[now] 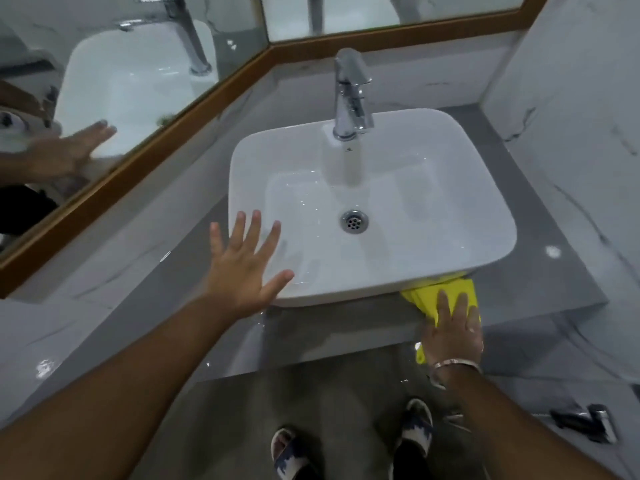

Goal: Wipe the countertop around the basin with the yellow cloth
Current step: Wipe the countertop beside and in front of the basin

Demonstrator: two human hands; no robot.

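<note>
A head-worn camera looks down on a white rectangular basin (372, 209) that sits on top of a grey countertop (540, 289) at the centre of the frame. The basin holds no objects; its bowl looks wet and glossy, and a round chrome drain (354, 221) sits at the middle of its floor. A chrome tap (350, 95) stands on the far rim of the basin, its spout pointing over the bowl.

At lower right of the frame, the right hand (453, 332) lies flat, palm down, fingers extended and slightly spread, pressing on a yellow cloth (450, 292). The cloth is bunched on the countertop at the basin's near right corner, with part of it tucked under the basin's overhanging edge and a small piece showing below the wrist. A silver bracelet (453, 364) circles that wrist.

At centre left, the left hand (242, 268) is wide open with all fingers splayed, holding nothing, at the basin's near left corner; whether the thumb touches the rim cannot be told.

A wood-framed mirror (114, 81) fills the upper left and reflects the basin and a hand. At the bottom edge, two feet in patterned slippers (415, 433) stand on a grey floor.
</note>
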